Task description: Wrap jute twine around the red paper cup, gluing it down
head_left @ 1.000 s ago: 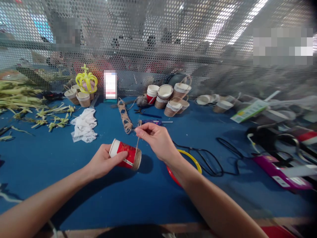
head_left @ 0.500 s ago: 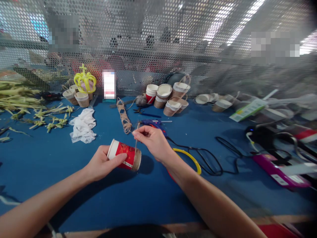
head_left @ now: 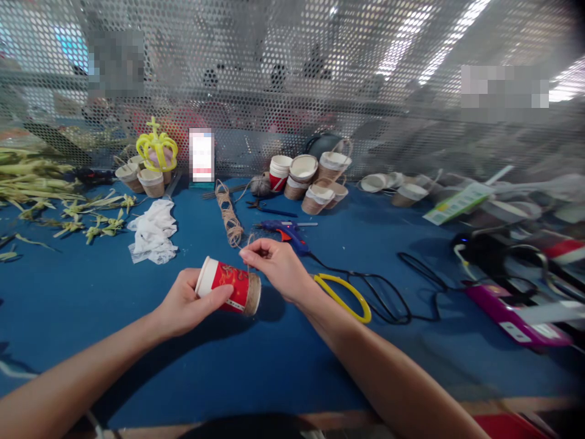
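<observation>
My left hand (head_left: pixel 185 303) grips a red paper cup (head_left: pixel 227 285) lying on its side above the blue table (head_left: pixel 228 366), its base ringed with brown twine. Just above the cup's base, my right hand (head_left: pixel 280 267) pinches a strand of jute twine (head_left: pixel 248 263) that runs down to the cup. A loose hank of the same twine (head_left: pixel 229 214) lies on the table just beyond my hands.
A blue glue gun (head_left: pixel 287 230) with a black cord lies behind my right hand, yellow-handled scissors (head_left: pixel 342 296) beside my wrist. Twine-wrapped cups (head_left: pixel 315 177) and a twine ball (head_left: pixel 261 185) stand by the mesh screen. White cloth (head_left: pixel 153 231), green leaves (head_left: pixel 41 183), a yellow crown (head_left: pixel 156 149) are at left.
My right hand has come down and left toward the cup, shortening the twine strand. The glue gun and scissors behind it have come into view. My left hand holds the cup steady.
</observation>
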Demonstrator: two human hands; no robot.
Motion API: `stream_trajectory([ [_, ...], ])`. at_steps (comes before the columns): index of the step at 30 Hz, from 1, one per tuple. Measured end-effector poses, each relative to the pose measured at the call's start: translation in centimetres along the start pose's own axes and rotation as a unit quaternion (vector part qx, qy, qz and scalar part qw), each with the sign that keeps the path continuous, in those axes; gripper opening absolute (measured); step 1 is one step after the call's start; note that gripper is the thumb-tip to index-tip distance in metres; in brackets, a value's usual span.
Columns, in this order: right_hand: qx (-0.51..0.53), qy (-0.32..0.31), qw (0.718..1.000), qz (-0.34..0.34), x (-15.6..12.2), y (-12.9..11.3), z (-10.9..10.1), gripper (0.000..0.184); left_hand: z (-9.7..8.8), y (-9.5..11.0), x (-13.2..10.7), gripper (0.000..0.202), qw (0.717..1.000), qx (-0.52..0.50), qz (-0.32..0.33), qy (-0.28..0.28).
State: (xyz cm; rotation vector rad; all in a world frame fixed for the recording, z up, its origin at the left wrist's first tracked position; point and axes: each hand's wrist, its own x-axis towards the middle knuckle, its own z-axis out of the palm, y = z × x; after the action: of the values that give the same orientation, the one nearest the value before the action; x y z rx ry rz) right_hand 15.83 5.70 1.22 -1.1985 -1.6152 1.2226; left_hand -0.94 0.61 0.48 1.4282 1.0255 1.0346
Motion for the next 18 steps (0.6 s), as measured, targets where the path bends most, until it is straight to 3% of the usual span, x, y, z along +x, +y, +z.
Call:
stream_trajectory([
  [18, -0.012, -0.022, 1.000, 0.014, -0.10, 0.16, 0.46, 0.018, -0.16, -0.51, -0.02, 0.023, 0.999, 0.006, 0.038, -0.008],
])
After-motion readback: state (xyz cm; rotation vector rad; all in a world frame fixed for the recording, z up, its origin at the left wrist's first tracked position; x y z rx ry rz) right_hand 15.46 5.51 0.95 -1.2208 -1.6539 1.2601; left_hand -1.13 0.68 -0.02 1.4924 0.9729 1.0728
